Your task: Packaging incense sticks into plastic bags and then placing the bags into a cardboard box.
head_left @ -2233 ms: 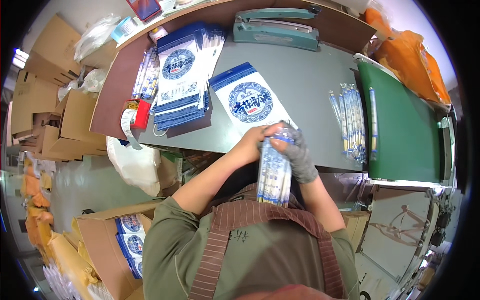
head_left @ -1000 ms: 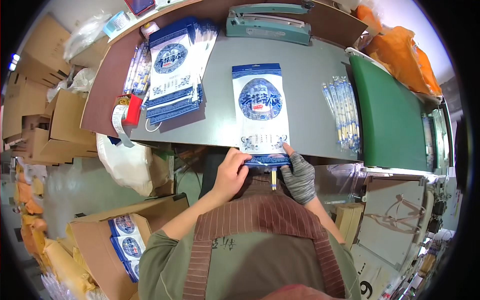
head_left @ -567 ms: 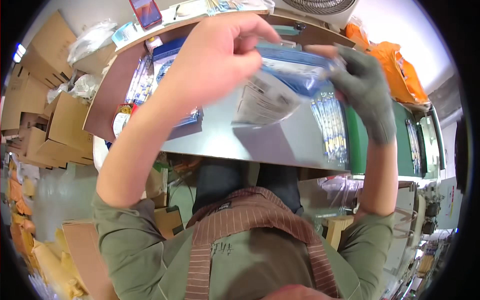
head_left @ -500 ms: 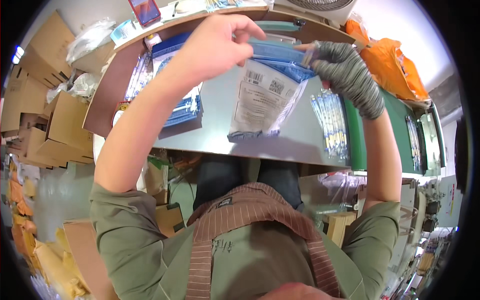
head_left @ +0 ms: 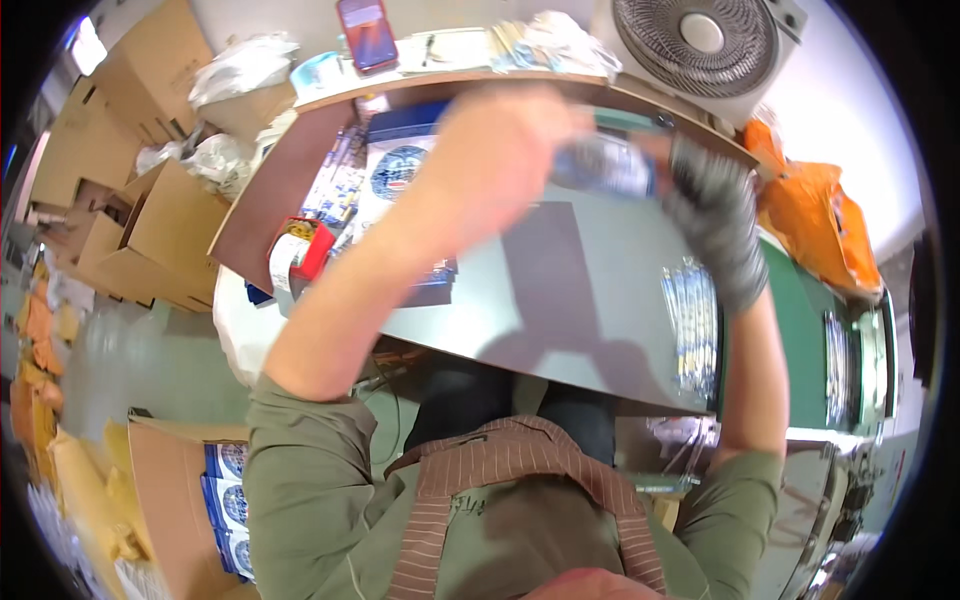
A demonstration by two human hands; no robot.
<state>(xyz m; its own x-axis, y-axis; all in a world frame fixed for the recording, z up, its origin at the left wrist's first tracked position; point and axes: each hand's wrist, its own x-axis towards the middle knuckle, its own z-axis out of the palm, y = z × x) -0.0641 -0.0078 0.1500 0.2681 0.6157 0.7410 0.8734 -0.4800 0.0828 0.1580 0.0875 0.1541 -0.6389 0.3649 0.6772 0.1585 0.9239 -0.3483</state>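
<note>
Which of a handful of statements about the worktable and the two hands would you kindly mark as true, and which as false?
1. The right hand wears a grey glove. True.
2. The left hand is gloved too. False: the left hand is bare.
3. The slim wrapped sticks lie to the left of the green surface. True.
4. The blue-and-white pouch lies well apart from both hands. False: the pouch is between the two hands, though motion blurs it.
5. The round fan is to the right of the phone. True.
6. The orange bag is on the left side. False: the orange bag is on the right.
</note>
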